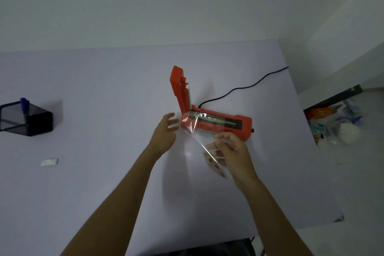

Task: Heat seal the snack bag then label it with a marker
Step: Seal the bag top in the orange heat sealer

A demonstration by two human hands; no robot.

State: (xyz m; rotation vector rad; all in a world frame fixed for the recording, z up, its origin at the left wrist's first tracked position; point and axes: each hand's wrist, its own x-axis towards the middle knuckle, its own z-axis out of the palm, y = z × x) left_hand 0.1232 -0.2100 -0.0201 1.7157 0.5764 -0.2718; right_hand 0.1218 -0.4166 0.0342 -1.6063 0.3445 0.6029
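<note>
An orange heat sealer [218, 124] sits mid-table with its lid [179, 89] raised upright at its left end, the dark sealing strip exposed. A clear snack bag [199, 143] hangs tilted in front of it, its top edge lying over the sealer's left end. My right hand [232, 151] pinches the bag at its right side, with snack pieces showing low in the bag. My left hand [166, 133] hovers just left of the bag, fingers spread and blurred, holding nothing. A blue marker [25, 104] stands in a black mesh holder [27, 119] at the far left.
The sealer's black cord [245, 87] runs off the table's right back edge. A small white label [49, 161] lies at the front left. Packets and clutter [336, 122] lie on the floor beyond the table's right edge. A wall rises behind the table.
</note>
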